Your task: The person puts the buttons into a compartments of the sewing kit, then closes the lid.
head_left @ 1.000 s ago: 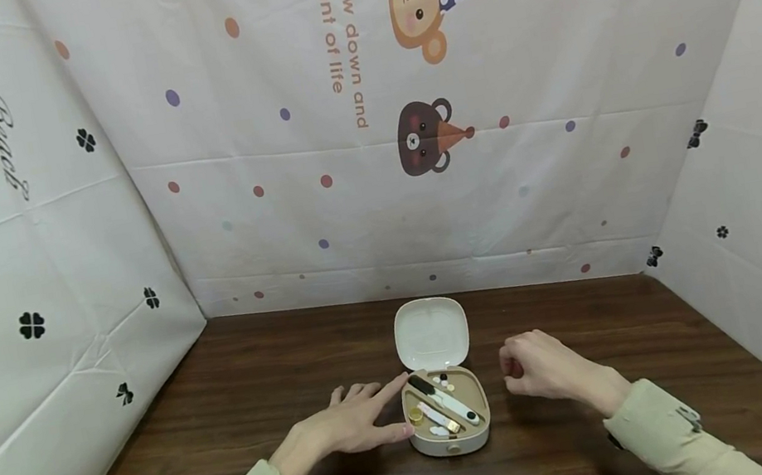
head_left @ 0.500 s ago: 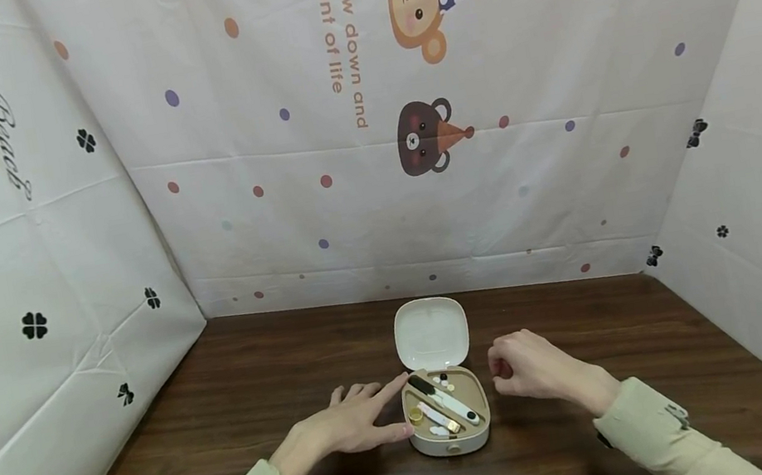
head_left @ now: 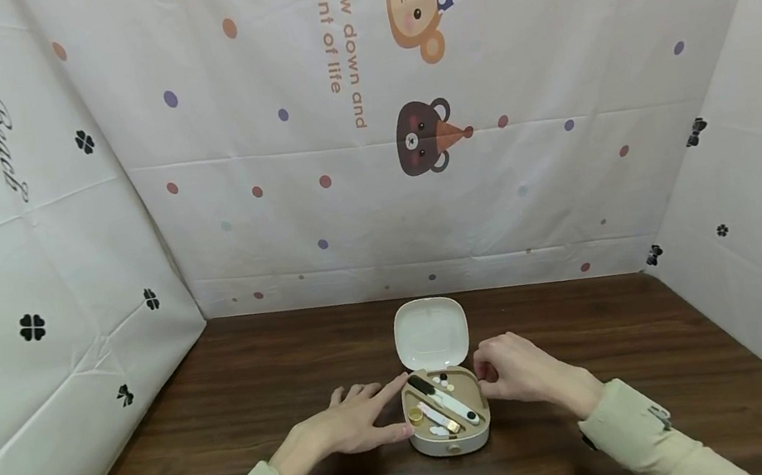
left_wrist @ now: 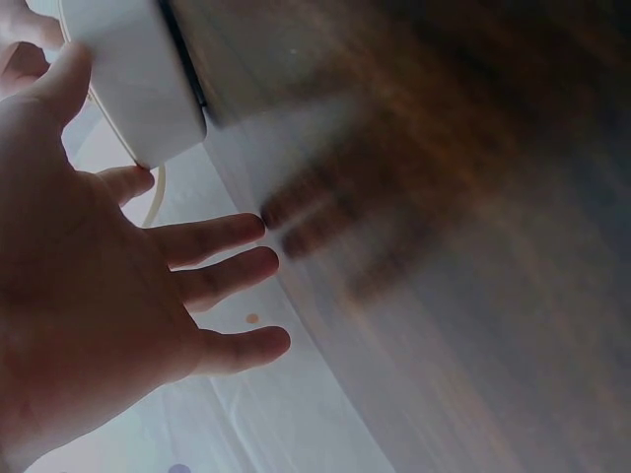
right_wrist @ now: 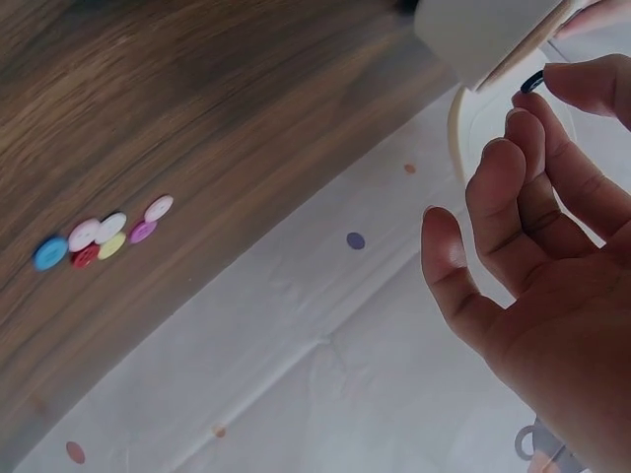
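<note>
An open sewing box [head_left: 454, 446], white outside with a tan inside, stands on the table. Its white lid [head_left: 431, 334] leans back. Inside lie a long white tool [head_left: 458, 408] with a black end, a shorter white tool [head_left: 440, 417], a gold ring-shaped piece [head_left: 415, 415] and small round pieces [head_left: 444, 381]. My left hand [head_left: 352, 427], fingers spread and straight, touches the box's left side with thumb and index finger. In the right wrist view, my right hand [right_wrist: 562, 207] pinches a dark button [right_wrist: 532, 83] between thumb and index finger, close by the box's right rim.
Several loose buttons lie on the dark wood table in the right wrist view, among them a blue button [right_wrist: 50, 253], a red button [right_wrist: 85, 255] and a yellow button [right_wrist: 111, 245]. Printed white cloth [head_left: 318, 223] walls the table at the back and both sides.
My right hand has moved left, from beside the box to its right rim, fingers still held together. The left hand and the box have stayed in place.
</note>
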`<action>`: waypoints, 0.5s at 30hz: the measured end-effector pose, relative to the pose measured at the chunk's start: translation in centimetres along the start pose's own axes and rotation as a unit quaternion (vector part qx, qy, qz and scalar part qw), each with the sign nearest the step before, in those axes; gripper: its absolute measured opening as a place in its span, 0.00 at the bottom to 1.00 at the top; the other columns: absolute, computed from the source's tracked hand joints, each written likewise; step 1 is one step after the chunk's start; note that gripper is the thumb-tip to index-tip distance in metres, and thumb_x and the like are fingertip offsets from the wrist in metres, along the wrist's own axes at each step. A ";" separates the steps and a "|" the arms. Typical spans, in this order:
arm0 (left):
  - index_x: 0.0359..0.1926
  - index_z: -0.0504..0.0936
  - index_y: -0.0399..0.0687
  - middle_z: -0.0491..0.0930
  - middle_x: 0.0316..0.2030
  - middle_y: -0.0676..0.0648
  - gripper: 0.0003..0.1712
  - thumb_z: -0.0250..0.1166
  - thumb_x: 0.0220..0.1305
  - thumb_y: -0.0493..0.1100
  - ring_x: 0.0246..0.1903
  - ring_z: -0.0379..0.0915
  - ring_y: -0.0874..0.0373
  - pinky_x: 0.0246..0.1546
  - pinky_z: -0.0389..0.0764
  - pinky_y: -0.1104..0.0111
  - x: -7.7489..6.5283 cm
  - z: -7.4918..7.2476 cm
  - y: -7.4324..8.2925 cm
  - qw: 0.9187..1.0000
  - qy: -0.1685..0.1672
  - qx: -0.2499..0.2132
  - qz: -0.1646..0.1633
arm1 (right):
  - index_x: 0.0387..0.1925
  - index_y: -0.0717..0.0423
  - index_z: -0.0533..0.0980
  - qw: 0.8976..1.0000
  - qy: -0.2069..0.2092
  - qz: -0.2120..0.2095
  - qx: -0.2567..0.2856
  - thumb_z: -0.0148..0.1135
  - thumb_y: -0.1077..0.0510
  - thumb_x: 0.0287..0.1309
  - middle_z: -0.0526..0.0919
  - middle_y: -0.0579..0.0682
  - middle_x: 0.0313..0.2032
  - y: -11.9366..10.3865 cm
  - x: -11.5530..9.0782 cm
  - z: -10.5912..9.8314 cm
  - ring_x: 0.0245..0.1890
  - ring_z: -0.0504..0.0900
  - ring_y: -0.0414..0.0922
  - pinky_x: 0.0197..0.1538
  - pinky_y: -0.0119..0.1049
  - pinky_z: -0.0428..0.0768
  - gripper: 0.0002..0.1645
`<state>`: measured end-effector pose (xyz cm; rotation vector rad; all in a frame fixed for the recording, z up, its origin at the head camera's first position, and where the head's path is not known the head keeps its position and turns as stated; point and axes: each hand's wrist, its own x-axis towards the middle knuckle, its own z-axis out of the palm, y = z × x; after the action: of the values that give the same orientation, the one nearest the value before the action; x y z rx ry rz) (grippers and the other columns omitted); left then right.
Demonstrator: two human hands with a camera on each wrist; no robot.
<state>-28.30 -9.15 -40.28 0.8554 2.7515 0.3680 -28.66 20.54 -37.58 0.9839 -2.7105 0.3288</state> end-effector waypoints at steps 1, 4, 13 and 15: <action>0.76 0.46 0.68 0.63 0.69 0.40 0.47 0.47 0.62 0.76 0.69 0.57 0.39 0.67 0.51 0.36 0.0 0.0 0.0 1.000 0.000 0.000 0.000 | 0.19 0.46 0.76 1.000 -0.001 -0.001 0.002 0.67 0.61 0.41 0.76 0.39 0.19 -0.1 0.1 0.1 0.20 0.67 0.29 0.26 0.23 0.68 0.07; 0.76 0.46 0.68 0.63 0.69 0.40 0.47 0.48 0.62 0.76 0.69 0.57 0.39 0.67 0.51 0.36 0.0 0.0 0.1 1.000 -0.001 -0.001 -0.001 | 0.19 0.45 0.77 1.000 -0.004 -0.002 0.005 0.66 0.61 0.41 0.76 0.38 0.20 -0.3 0.3 0.2 0.21 0.68 0.28 0.26 0.23 0.69 0.07; 0.76 0.47 0.68 0.63 0.69 0.40 0.47 0.48 0.61 0.77 0.69 0.57 0.40 0.66 0.51 0.36 0.0 0.0 0.1 1.000 0.001 0.000 -0.003 | 0.18 0.45 0.77 1.000 0.000 -0.016 0.007 0.64 0.63 0.38 0.76 0.37 0.19 -0.9 0.9 0.8 0.21 0.68 0.27 0.26 0.22 0.68 0.08; 0.76 0.47 0.68 0.64 0.69 0.40 0.47 0.47 0.61 0.77 0.69 0.58 0.40 0.66 0.52 0.36 0.0 0.0 0.1 1.000 0.002 0.001 -0.002 | 0.18 0.45 0.77 1.000 -0.002 -0.016 0.010 0.65 0.62 0.39 0.76 0.38 0.19 -1.1 1.0 0.9 0.21 0.68 0.28 0.26 0.23 0.68 0.08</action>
<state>-28.23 -9.12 -40.30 0.8502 2.7567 0.3671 -28.82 18.87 -38.05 1.0342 -2.6977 0.3488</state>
